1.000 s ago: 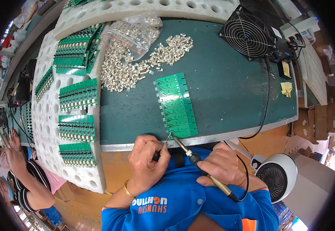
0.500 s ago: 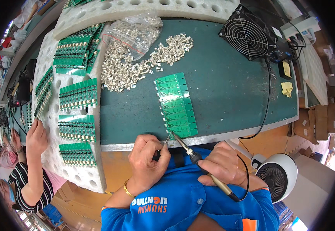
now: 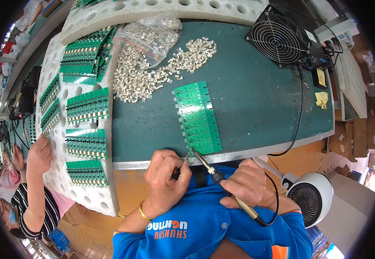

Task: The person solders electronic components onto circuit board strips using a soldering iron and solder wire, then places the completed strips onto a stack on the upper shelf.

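Observation:
A green circuit board panel (image 3: 198,116) lies on the dark green bench mat, its near end by the metal table edge. My right hand (image 3: 245,185) is wrapped round a soldering iron (image 3: 215,175), whose tip touches the panel's near left corner. In my left hand (image 3: 166,175) a thin strand of solder wire (image 3: 187,158) is pinched, its end meeting the iron's tip at that corner. White connectors with pins line the panel's left edge. Beyond it lie a heap of small white connectors (image 3: 138,82) and a clear plastic bag (image 3: 153,36) full of them.
White foam trays (image 3: 77,172) at the left hold several green board panels (image 3: 86,142). A black fume fan (image 3: 276,39) stands at the back right, and a cable (image 3: 300,108) runs down the mat. A white fan (image 3: 310,198) sits beside my right arm. A co-worker's hand (image 3: 39,153) is at the left.
The co-worker's hand at the far left has lowered slightly, and a board panel there now lies apart from its neighbour. My hands, the iron and the panel stay nearly still.

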Demonstrator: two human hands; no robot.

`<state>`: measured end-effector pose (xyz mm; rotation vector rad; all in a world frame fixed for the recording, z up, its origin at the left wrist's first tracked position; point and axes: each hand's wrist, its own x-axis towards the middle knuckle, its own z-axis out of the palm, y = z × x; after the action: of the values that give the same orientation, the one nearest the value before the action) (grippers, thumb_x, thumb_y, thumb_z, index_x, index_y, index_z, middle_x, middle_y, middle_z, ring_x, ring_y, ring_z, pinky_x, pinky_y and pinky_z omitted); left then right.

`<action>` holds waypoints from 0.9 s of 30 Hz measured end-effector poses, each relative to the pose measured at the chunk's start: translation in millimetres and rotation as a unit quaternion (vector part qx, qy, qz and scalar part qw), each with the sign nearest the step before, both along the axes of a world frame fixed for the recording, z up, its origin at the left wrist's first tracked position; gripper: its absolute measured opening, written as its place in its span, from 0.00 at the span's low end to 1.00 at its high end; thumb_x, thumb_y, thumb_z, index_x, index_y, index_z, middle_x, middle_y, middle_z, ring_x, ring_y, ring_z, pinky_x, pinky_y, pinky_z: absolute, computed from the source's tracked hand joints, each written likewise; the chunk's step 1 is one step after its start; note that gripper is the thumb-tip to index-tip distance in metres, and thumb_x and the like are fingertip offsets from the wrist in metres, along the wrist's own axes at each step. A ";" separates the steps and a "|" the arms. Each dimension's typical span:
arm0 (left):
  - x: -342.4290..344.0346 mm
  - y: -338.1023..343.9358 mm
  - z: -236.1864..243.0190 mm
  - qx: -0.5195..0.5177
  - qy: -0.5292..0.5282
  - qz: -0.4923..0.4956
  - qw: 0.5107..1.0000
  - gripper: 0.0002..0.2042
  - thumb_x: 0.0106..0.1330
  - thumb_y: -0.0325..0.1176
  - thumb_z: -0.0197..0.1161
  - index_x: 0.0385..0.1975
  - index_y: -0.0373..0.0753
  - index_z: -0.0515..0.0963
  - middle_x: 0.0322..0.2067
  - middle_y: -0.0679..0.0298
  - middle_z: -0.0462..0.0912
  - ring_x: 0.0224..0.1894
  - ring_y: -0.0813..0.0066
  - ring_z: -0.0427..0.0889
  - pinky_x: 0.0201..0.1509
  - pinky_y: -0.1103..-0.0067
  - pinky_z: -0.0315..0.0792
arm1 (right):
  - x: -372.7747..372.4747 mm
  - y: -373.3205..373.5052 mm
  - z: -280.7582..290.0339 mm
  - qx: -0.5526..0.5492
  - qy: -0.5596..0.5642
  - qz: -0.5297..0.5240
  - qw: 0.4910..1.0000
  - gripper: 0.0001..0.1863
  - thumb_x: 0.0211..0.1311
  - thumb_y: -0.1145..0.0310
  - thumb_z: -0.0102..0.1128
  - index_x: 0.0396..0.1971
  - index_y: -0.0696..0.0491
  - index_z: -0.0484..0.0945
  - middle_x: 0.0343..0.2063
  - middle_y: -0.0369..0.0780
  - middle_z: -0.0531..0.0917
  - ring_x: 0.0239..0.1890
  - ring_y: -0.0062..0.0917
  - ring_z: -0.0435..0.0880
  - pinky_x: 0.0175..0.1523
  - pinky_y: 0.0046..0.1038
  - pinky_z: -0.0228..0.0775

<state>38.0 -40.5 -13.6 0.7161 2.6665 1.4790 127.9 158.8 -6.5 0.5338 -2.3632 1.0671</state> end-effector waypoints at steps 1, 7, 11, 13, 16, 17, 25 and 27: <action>0.1 0.1 -0.2 0.001 -0.002 0.001 1.000 0.08 0.49 0.19 0.69 0.23 0.36 0.76 0.28 0.61 0.78 0.21 0.75 0.75 0.23 0.80 0.70 | -0.1 -0.2 0.1 -0.001 0.001 -0.001 1.000 0.20 0.59 0.51 0.68 0.35 0.55 0.80 0.16 0.33 0.76 0.17 0.23 0.74 0.24 0.24 0.59; 1.8 -3.0 -0.5 0.005 0.005 0.001 1.000 0.08 0.49 0.18 0.70 0.22 0.36 0.76 0.28 0.61 0.78 0.21 0.76 0.75 0.23 0.80 0.70 | 2.2 4.0 2.5 0.021 -0.005 -0.002 1.000 0.20 0.59 0.52 0.68 0.36 0.55 0.80 0.16 0.33 0.76 0.17 0.23 0.74 0.25 0.24 0.60; 3.5 -5.3 -2.0 0.010 0.004 0.013 1.000 0.09 0.49 0.18 0.70 0.22 0.35 0.75 0.28 0.60 0.78 0.22 0.76 0.74 0.23 0.81 0.70 | 4.7 6.4 4.7 0.020 -0.011 -0.008 1.000 0.19 0.59 0.53 0.68 0.37 0.54 0.79 0.16 0.33 0.76 0.18 0.24 0.75 0.26 0.24 0.60; 3.2 -5.0 -0.7 0.010 0.009 0.015 1.000 0.09 0.49 0.18 0.70 0.22 0.35 0.75 0.28 0.60 0.78 0.22 0.76 0.74 0.24 0.81 0.70 | 5.7 6.6 4.8 0.014 -0.016 -0.010 1.000 0.19 0.60 0.53 0.68 0.37 0.54 0.79 0.17 0.33 0.77 0.18 0.23 0.75 0.26 0.25 0.61; 3.4 -5.6 -1.7 0.008 0.007 0.014 1.000 0.09 0.49 0.18 0.70 0.22 0.35 0.75 0.28 0.60 0.78 0.22 0.77 0.74 0.24 0.81 0.70 | 4.5 6.1 3.8 -0.007 -0.024 -0.010 1.000 0.18 0.61 0.53 0.67 0.37 0.54 0.79 0.17 0.32 0.77 0.18 0.23 0.75 0.26 0.25 0.61; 3.6 -5.6 -1.9 0.007 0.007 0.014 1.000 0.09 0.49 0.18 0.70 0.22 0.35 0.75 0.28 0.60 0.78 0.22 0.77 0.74 0.24 0.81 0.70 | 4.2 6.4 3.8 -0.008 -0.024 -0.010 1.000 0.18 0.61 0.53 0.67 0.37 0.54 0.79 0.17 0.32 0.77 0.18 0.23 0.75 0.26 0.25 0.61; 4.6 -6.1 -3.6 0.020 0.003 -0.008 1.000 0.09 0.50 0.16 0.69 0.23 0.35 0.75 0.29 0.60 0.77 0.24 0.79 0.74 0.22 0.83 0.67 | 3.3 7.5 5.6 -0.048 -0.049 0.005 0.998 0.13 0.59 0.62 0.68 0.37 0.53 0.79 0.17 0.32 0.78 0.18 0.23 0.76 0.27 0.25 0.62; 4.6 -5.6 -2.5 0.015 0.004 -0.008 1.000 0.09 0.49 0.17 0.70 0.22 0.35 0.76 0.29 0.60 0.78 0.23 0.78 0.75 0.23 0.82 0.69 | 3.7 6.1 2.4 -0.057 -0.047 -0.001 0.997 0.12 0.57 0.63 0.68 0.36 0.53 0.79 0.17 0.33 0.78 0.17 0.23 0.76 0.27 0.26 0.62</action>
<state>42.6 -46.1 -16.1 0.7445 2.6439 1.5181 131.6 164.9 -4.1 0.4499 -2.3638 1.2423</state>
